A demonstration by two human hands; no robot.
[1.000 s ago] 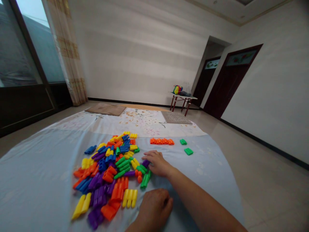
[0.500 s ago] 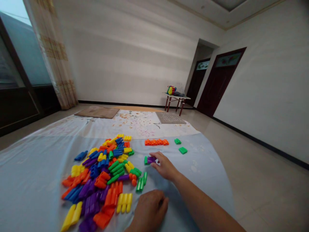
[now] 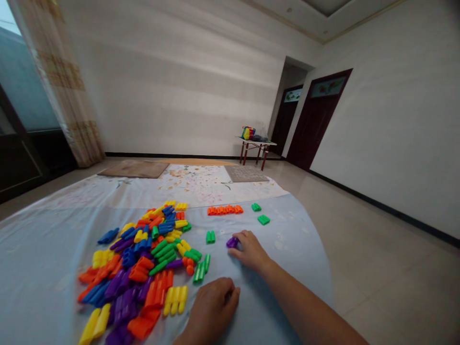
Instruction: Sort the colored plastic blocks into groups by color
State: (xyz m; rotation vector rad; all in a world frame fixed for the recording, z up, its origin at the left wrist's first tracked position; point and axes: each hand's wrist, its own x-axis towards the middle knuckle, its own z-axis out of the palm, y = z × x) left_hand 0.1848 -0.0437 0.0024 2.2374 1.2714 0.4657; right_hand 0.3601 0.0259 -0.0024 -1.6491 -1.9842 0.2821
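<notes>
Currently, the purple plastic block [image 3: 232,242] sits pinched between thumb and fingers of the nearer right hand [image 3: 250,250], its long axis unclear, right of a loose green block [image 3: 210,237] and beyond the left hand [image 3: 214,306], which rests half-curled on the worktop [image 3: 291,239], contents, if any, hidden.

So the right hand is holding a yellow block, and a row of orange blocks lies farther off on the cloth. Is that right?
Not quite: the right hand is holding a purple block, not a yellow one, as the head view shows. The row of orange blocks does lie farther off on the cloth.
</notes>
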